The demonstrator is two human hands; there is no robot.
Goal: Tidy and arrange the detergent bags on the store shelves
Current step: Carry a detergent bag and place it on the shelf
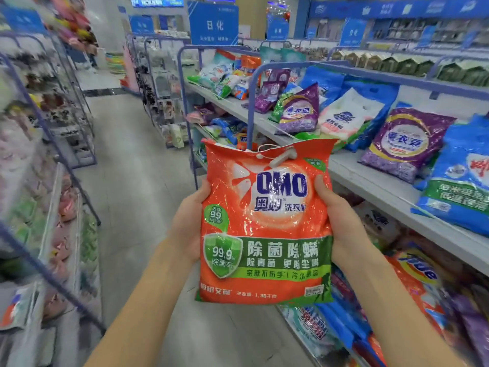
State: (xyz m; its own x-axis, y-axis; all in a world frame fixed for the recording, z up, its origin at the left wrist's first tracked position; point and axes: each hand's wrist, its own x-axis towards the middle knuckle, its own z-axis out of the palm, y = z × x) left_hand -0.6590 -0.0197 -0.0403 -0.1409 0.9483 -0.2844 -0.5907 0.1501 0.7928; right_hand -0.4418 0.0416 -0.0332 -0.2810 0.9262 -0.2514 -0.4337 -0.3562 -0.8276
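Both hands are on one orange OMO detergent bag [264,226], held upright over the aisle, in front of the upper shelf's front edge [383,188] and clear of it. My left hand [189,221] grips its left side and my right hand [341,221] its right, thumbs curled onto the front. I judge I'm mid-carry, with the bag not yet placed. Next I need a gap along that edge, perhaps beside the purple bag [404,144]
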